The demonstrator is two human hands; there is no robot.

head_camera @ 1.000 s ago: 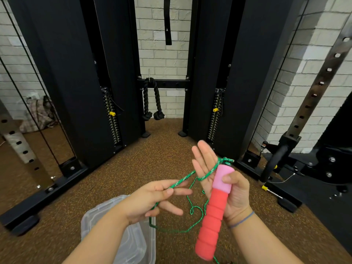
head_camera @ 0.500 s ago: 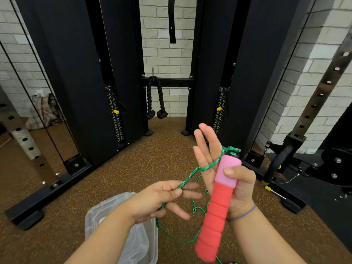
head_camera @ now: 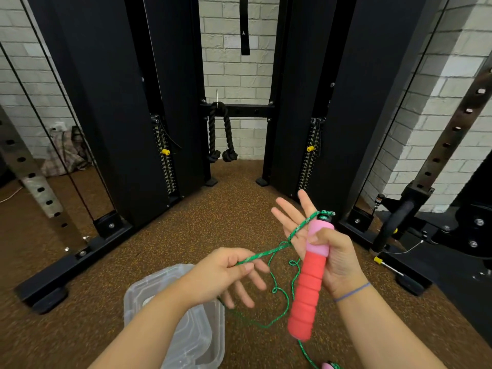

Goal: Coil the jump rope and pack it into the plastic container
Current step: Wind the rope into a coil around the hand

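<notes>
My right hand (head_camera: 327,251) pins the red and pink foam handle (head_camera: 310,283) of the jump rope against its palm with the thumb, fingers spread upward. The green rope (head_camera: 266,255) leaves the handle's top, crosses the right palm and runs taut to my left hand (head_camera: 226,272), which pinches it between thumb and forefinger. Slack rope loops (head_camera: 282,302) hang down to the floor below both hands. The second handle's pink end (head_camera: 328,365) peeks in at the bottom edge. A clear plastic container (head_camera: 186,336) lies on the floor under my left forearm.
Brown speckled rubber floor (head_camera: 159,249) all around. A black cable machine (head_camera: 106,102) with weight stacks stands ahead, a black triceps rope (head_camera: 222,134) hanging in its middle. A rack upright (head_camera: 37,187) is at left, black gym gear (head_camera: 399,219) at right.
My left hand has pulled the rope tighter and slightly left. The right hand's fingers have spread wider, still holding the handle. The camera has tilted a little.
</notes>
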